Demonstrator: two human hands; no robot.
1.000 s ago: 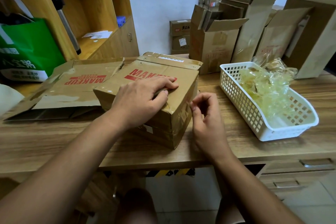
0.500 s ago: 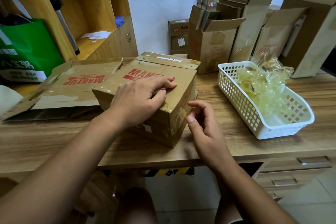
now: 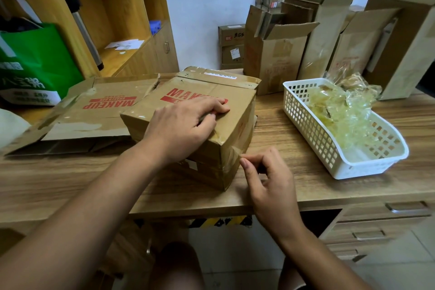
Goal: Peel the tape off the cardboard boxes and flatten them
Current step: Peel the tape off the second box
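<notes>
right hand (image 3: 268,179) | moved down box (image 3: 231,125) corner | grip now pinching tape (image 3: 236,152) edge

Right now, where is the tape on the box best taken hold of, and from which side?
Pinch the tape edge at the box's near right corner, coming from the right. The tape wraps that corner, its edge seems to stick out there, and the left hand presses the top.

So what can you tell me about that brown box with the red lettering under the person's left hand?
The box is worn brown cardboard, still closed, with red MAKEUP print on top. Glossy tape wraps its near corner. It sits on the wooden desk, corner toward the person. The left hand presses on its top; the right hand pinches the tape at that corner.
</notes>
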